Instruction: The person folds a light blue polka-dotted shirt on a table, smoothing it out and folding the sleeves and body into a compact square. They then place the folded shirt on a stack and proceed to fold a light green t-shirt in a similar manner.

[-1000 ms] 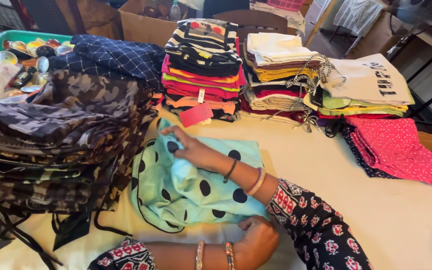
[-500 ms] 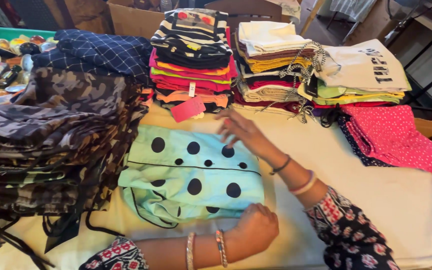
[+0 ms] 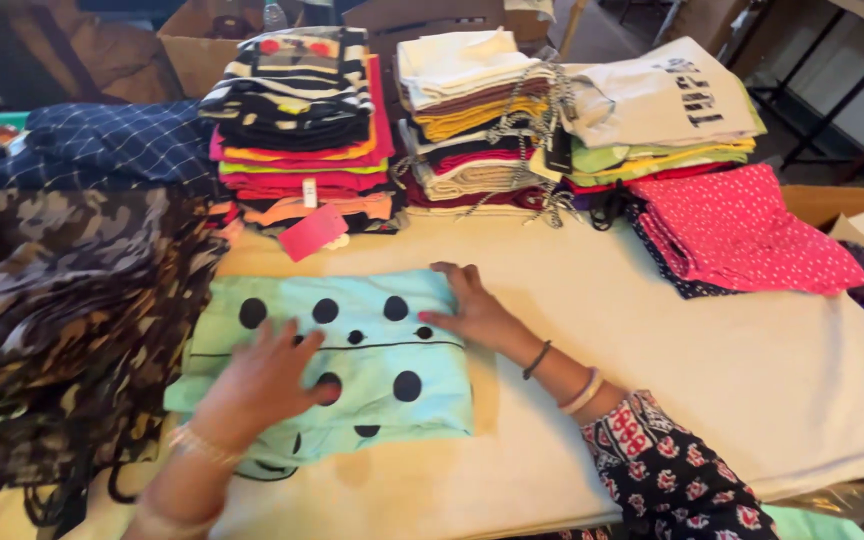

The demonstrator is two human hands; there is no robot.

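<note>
A folded light-green garment with black polka dots [image 3: 372,335] lies flat on the cream-covered table [image 3: 712,370]. My left hand [image 3: 262,375] rests palm down on its left half, fingers spread. My right hand [image 3: 467,305] presses on the garment's right edge, fingers flat and apart. Neither hand grips anything. Bangles show on both wrists, and a dark floral sleeve [image 3: 672,465] covers my right forearm.
A tall pile of camouflage clothes [image 3: 62,320] fills the left side, with a navy checked piece [image 3: 112,145] behind. Stacks of folded striped and coloured garments [image 3: 302,130], a cream and yellow stack [image 3: 472,120] and pink dotted cloth [image 3: 742,230] line the back. A pink tag [image 3: 314,232] hangs there.
The garment has been folded smaller and flatter. My left hand moved from the near edge up onto the cloth; my right hand drew back to its right edge. The view came closer.
</note>
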